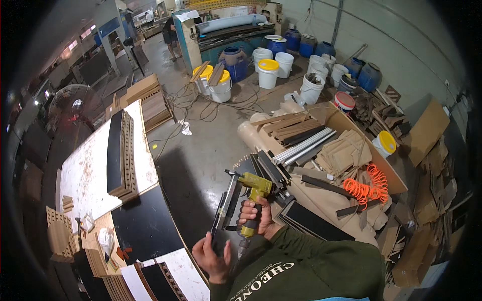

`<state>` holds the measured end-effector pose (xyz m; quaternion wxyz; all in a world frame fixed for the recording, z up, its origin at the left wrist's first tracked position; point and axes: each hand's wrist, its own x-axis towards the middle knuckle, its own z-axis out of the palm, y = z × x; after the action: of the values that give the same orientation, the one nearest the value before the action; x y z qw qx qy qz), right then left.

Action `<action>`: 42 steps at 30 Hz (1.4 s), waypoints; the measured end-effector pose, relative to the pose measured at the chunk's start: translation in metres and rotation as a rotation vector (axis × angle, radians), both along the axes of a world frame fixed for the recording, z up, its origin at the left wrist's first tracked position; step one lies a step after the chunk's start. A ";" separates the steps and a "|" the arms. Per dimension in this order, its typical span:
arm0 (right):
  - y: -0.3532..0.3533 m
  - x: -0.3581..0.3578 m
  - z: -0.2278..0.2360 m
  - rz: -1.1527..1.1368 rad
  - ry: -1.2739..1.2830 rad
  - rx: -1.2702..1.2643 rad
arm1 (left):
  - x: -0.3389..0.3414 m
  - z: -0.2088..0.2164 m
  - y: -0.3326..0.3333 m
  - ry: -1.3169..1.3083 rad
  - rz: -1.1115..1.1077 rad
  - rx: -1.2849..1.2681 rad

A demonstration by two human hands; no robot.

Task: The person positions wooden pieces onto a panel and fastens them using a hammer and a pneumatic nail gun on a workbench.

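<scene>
- At the lower middle of the view, your right hand [264, 218] is wrapped around the dark handle of a yellow-green nail gun [258, 183], holding it up off the floor, between the white board and the pile on your right.
- By the lower end of the gun's long magazine [230, 195], your left hand [213, 259] has its fingers bent; I cannot tell whether they pinch it or only come close.
- On your left, curved black-faced panels [115, 155] sit stacked on a white board [83, 165].
- On your right, an orange coiled hose [354, 188] lies near silver bars [305, 145] and loose brown strips [293, 129].
- Farther ahead, white buckets [268, 79], some yellow-lidded, stand near blue barrels [370, 78].
</scene>
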<state>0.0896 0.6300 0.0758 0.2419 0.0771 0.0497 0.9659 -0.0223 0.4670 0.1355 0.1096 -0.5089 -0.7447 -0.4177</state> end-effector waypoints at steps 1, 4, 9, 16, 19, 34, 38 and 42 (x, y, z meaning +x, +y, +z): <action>0.009 -0.002 0.002 -0.003 0.001 -0.003 | -0.003 0.006 -0.003 0.001 -0.003 -0.003; 0.032 -0.007 0.001 -0.042 -0.044 -0.026 | -0.011 0.028 -0.008 -0.029 -0.013 -0.070; 0.051 -0.037 -0.010 0.067 -0.048 -0.035 | -0.031 0.006 0.002 -1.254 0.099 0.602; 0.067 -0.059 -0.014 0.197 -0.224 -0.001 | -0.045 -0.027 0.095 -1.596 -0.238 0.375; 0.077 -0.087 -0.024 0.203 -0.454 0.066 | -0.075 -0.060 0.040 -1.398 0.182 0.193; 0.064 -0.131 -0.018 -0.155 -1.065 0.982 | -0.370 -0.117 -0.160 -0.519 1.008 -0.571; 0.062 -0.152 0.018 -0.090 -0.707 1.041 | -0.377 -0.107 -0.155 -0.117 1.032 -0.398; 0.062 -0.188 0.040 -0.156 -0.640 0.951 | -0.314 -0.043 -0.053 -0.333 0.407 -0.052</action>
<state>-0.0983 0.6917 0.1158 0.2541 -0.1150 -0.4713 0.8367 -0.3361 0.4136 0.0923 0.0540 -0.2757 -0.8500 -0.4456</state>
